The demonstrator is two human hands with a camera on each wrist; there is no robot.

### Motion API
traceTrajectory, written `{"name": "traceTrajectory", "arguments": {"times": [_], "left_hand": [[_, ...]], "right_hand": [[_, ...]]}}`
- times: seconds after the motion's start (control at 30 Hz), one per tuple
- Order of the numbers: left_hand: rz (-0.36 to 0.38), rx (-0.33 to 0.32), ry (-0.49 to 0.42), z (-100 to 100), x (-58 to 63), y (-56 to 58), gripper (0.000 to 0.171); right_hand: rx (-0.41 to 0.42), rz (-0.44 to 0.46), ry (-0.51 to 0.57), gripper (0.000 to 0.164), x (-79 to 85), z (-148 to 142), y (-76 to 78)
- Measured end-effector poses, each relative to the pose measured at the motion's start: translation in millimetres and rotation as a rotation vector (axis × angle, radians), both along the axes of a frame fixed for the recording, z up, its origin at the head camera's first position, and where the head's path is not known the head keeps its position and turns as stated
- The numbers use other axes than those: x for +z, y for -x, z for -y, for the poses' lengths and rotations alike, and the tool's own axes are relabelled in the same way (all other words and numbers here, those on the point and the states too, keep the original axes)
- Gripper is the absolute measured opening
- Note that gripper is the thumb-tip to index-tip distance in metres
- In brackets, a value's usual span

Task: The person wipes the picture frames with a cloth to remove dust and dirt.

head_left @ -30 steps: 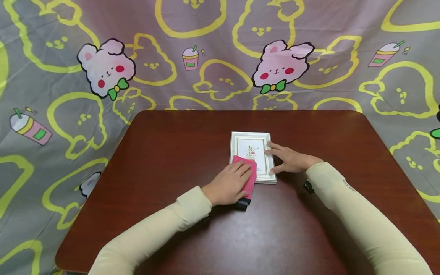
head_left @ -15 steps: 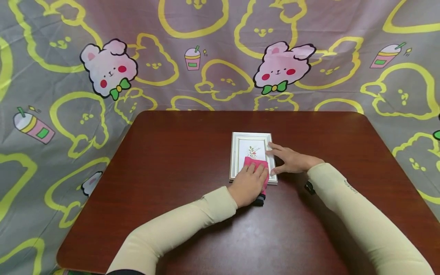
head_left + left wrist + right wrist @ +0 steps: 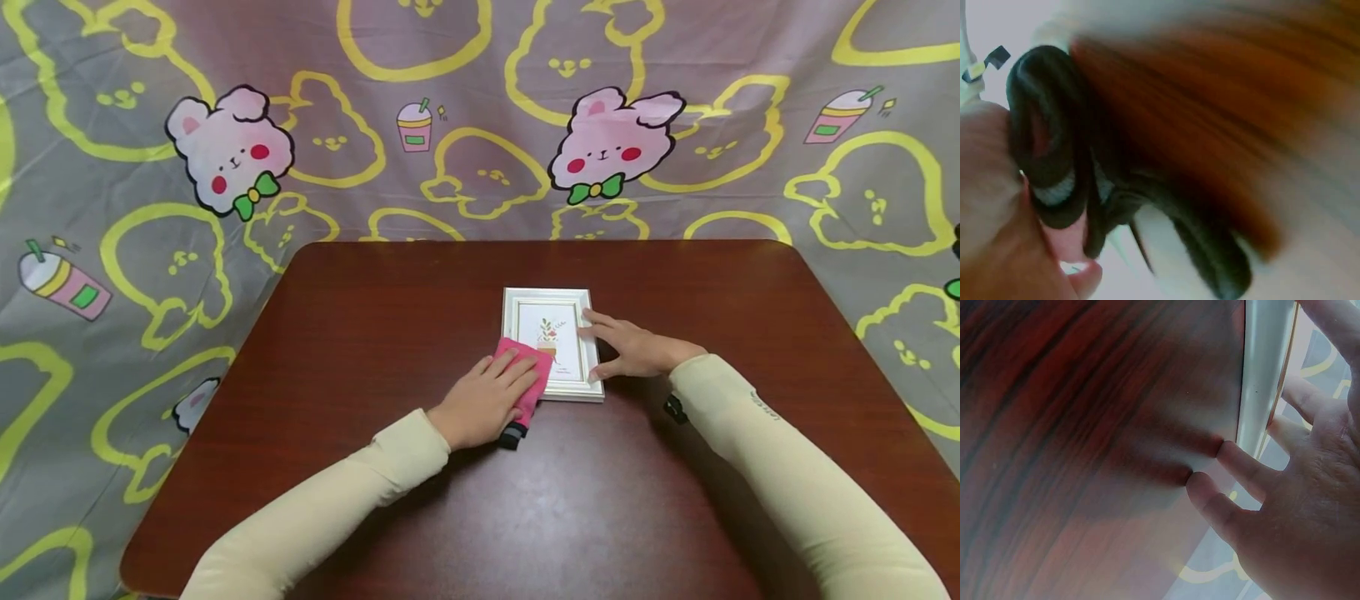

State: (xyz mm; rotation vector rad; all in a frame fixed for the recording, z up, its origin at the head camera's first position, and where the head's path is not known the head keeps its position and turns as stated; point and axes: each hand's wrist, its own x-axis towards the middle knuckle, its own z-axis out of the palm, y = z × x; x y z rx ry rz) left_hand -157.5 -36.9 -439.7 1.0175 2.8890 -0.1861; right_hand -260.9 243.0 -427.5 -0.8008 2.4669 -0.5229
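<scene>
A white picture frame (image 3: 546,295) with a potted-plant print lies flat on the dark wooden table. Over its lower left corner is a folded pink cloth (image 3: 542,368) with a black and grey banded end. My left hand (image 3: 478,407) rests on the cloth, fingers extended across its top. In the left wrist view the cloth's dark banded end (image 3: 1054,156) hangs in loops beside the hand; that picture is blurred. At the frame's right side my right hand (image 3: 636,348) spreads its fingers, some fingertips touching the rim (image 3: 1263,375) and others on the tabletop.
The reddish-brown table (image 3: 360,333) has rounded far corners. A grey curtain (image 3: 480,108) with cartoon rabbits and yellow outlines hangs behind it and along the sides. A dark wrist-worn piece (image 3: 675,408) shows under the right sleeve.
My left hand slid the cloth right across the lower part of the frame, then back left to its lower left corner. The right hand and the frame stay in place.
</scene>
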Motion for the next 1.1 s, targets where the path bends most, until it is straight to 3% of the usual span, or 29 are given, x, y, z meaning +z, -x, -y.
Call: {"name": "traceTrajectory", "arguments": {"times": [0.17, 0.37, 0.7, 0.87, 0.93, 1.0, 1.1], "left_hand": [[0.036, -0.041, -0.058, 20.0, -0.6, -1.4, 0.066], [0.037, -0.006, -0.147, 34.9, 5.5, -12.9, 0.069], [0.092, 0.149, -0.286, 50.2, 6.1, -25.3, 0.066], [0.076, 0.414, -0.340, 39.5, 10.3, -25.7, 0.080], [0.068, 0.476, -0.360, 33.3, 10.6, -24.4, 0.085], [0.054, 0.480, -0.382, 26.9, 9.9, -22.5, 0.087], [0.007, 0.431, -0.422, 17.4, 6.7, -19.1, 0.086]], "right_hand": [[0.000, 0.006, 0.002, 0.087, 1.0, 1.4, -0.8], [0.004, -0.024, -0.005, 0.085, 3.0, 1.2, -2.2], [0.001, -0.029, -0.012, 0.086, 7.7, -0.5, -1.6], [-0.001, -0.011, -0.012, 0.087, 3.6, -0.6, -1.2], [-0.004, -0.008, -0.013, 0.087, 2.7, -1.3, -1.4], [-0.006, -0.008, -0.008, 0.087, 2.1, -2.1, -1.3], [-0.004, -0.010, -0.005, 0.086, 1.7, -2.4, -1.6]]}}
